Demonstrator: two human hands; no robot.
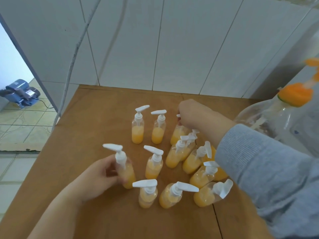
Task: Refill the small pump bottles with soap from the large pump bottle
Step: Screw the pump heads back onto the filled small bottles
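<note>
Bottles cluster mid-table (96, 118); left hand (101, 176) grips one (126, 173), right hand (191, 114) pinches another's pump (178, 115).

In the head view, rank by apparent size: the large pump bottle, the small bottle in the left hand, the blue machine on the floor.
1. large pump bottle
2. blue machine and small bottle: similar; distance differs, unsure.

— Where do the small bottles (154, 163) stand?
— Clustered mid-table (96, 118); two stand apart at 12 o'clock.
— And the large bottle (269, 118)?
— At 2 o'clock, on the table's edge by the wall (172, 40).
— The hands?
— Left hand (100, 176) at 9 o'clock, right hand (193, 114) at 1.
</note>
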